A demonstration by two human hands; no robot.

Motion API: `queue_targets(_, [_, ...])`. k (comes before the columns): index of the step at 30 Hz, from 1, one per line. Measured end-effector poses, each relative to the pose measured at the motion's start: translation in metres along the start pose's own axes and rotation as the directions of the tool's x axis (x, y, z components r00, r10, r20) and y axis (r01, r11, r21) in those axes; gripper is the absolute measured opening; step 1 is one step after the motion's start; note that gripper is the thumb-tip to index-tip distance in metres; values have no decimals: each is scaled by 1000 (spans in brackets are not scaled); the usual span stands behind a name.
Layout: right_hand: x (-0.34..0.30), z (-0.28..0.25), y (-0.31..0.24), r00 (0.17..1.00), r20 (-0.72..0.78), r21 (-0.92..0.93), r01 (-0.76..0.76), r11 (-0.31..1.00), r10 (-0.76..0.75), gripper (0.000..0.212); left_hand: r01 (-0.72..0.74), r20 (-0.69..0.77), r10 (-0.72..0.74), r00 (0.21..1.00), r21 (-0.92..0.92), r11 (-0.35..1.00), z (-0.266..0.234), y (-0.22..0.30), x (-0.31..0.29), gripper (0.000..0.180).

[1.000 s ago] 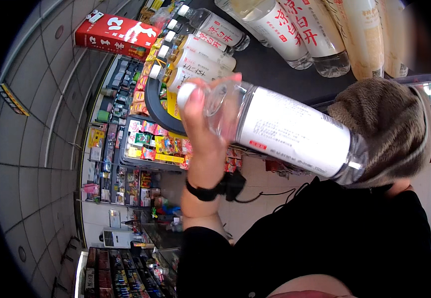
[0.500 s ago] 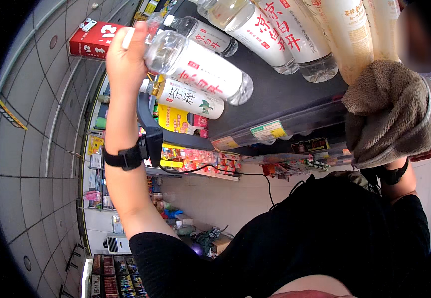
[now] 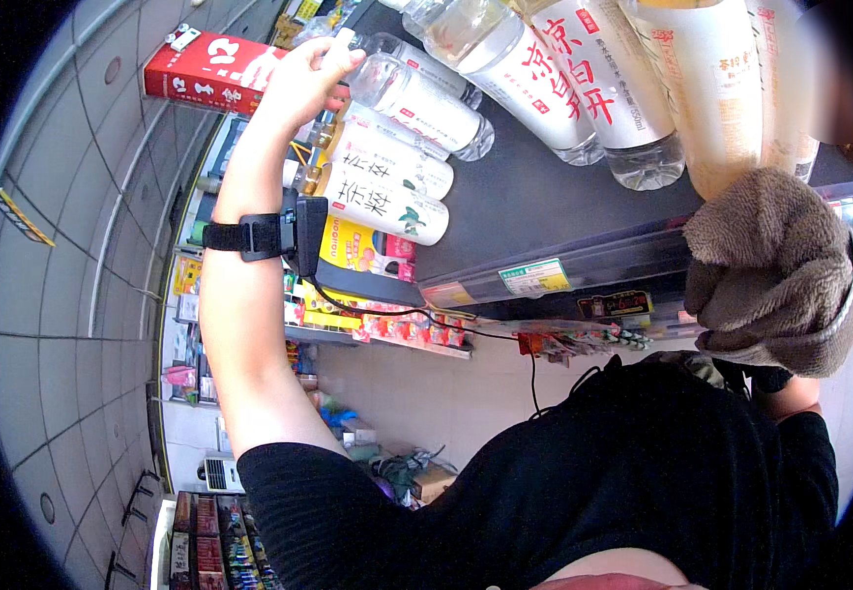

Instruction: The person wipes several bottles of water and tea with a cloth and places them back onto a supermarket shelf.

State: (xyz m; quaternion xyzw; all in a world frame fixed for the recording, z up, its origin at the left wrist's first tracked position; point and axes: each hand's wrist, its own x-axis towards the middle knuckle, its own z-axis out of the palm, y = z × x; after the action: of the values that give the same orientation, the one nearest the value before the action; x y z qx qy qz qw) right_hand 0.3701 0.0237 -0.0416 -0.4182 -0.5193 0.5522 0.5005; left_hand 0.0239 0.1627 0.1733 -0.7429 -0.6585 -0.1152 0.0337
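Note:
My left hand [image 3: 310, 81] is closed about the cap end of a clear plastic water bottle [image 3: 431, 111] with a white label. That bottle stands on the dark shelf [image 3: 505, 202], in line with similar bottles, and the hand hides its cap. Beside it, nearer me, are white-labelled tea bottles [image 3: 377, 205] with a green leaf print. At the right, a brown towel [image 3: 775, 265] is bunched over my right hand, whose fingers are hidden inside it. The towel is close to the pale cream-coloured bottles [image 3: 706, 88].
Larger water bottles [image 3: 608, 88] stand mid-shelf. A red box [image 3: 215, 71] lies beyond my left hand. Price tags [image 3: 534, 277] line the shelf edge. A black cable [image 3: 397, 314] runs from my left wrist strap. Packaged goods [image 3: 411, 331] hang below.
My left hand has carried the water bottle away from me, from above the shelf front into the row. The towel has dropped slightly lower in the picture.

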Motion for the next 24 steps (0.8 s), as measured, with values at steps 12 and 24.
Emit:
queue_targets(12, [4, -3, 25, 877, 45, 80, 474, 877, -478, 34, 125, -32, -128, 991, -92, 988, 6, -30, 18, 29])
queue_targets(24, [-3, 6, 15, 983, 12, 499, 153, 853, -184, 27, 192, -92, -198, 976, -66, 979, 12, -20, 24, 33])
